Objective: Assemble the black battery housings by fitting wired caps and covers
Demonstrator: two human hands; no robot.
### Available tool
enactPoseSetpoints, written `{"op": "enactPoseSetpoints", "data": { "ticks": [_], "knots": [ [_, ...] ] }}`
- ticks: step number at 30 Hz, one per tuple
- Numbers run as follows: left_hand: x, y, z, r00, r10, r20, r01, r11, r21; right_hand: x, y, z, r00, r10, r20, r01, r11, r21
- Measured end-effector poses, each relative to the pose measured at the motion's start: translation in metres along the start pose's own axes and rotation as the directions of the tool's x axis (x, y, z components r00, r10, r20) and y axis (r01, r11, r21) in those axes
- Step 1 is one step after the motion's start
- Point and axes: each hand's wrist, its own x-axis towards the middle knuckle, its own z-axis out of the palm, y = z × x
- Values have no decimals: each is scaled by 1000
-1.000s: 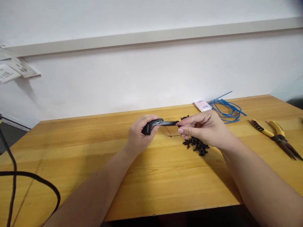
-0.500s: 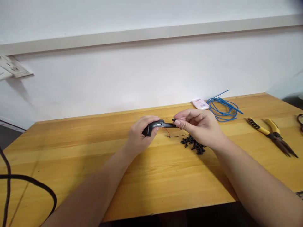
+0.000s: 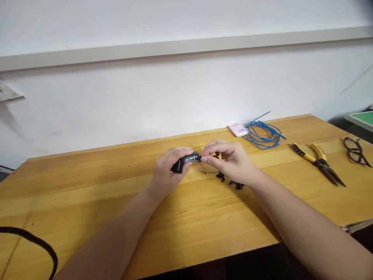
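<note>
My left hand (image 3: 166, 169) is wrapped round a curved black plastic casing (image 3: 187, 160) with white lettering and a small light-edged opening on its side. At the casing's right end, my right hand (image 3: 231, 157) is closed in a pinch on a small black part, mostly covered by the fingertips. Whether this part sits in the casing or only touches it, I cannot tell. Below the hands hangs a thin red-orange wire (image 3: 202, 168). Small black plastic pieces (image 3: 239, 186) lie on the table under my right hand, partly hidden by it.
Yellow-and-black long-nose pliers (image 3: 319, 163) lie to the right, with black-framed glasses (image 3: 356, 151) beyond them. A coil of blue cable (image 3: 265, 134) and a pink-white packet (image 3: 237, 129) are near the wall. A black cable (image 3: 43, 244) loops at the lower left of the wooden table (image 3: 87, 186).
My right hand has moved left along the casing, bringing the small black part from above its thin arm to close by the opening. The view has shifted a little to the right.
</note>
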Motion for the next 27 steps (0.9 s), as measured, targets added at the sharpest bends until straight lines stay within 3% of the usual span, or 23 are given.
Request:
{"op": "enactPoseSetpoints", "data": {
  "ticks": [5,12,20,27],
  "knots": [
    [-1,2,2,1000,-16,19,15,999,43,-1,-3,6,998,-34,44,36,998,-50],
    [-1,6,4,1000,-11,7,11,999,40,-4,0,9,992,-128,-24,127,992,-22],
    [0,8,4,1000,7,8,-7,998,60,-7,3,12,992,-119,-53,118,993,-6],
    [-2,8,7,999,32,23,-34,995,97,-6,5,13,964,-243,-107,219,956,-198]
  ]
}}
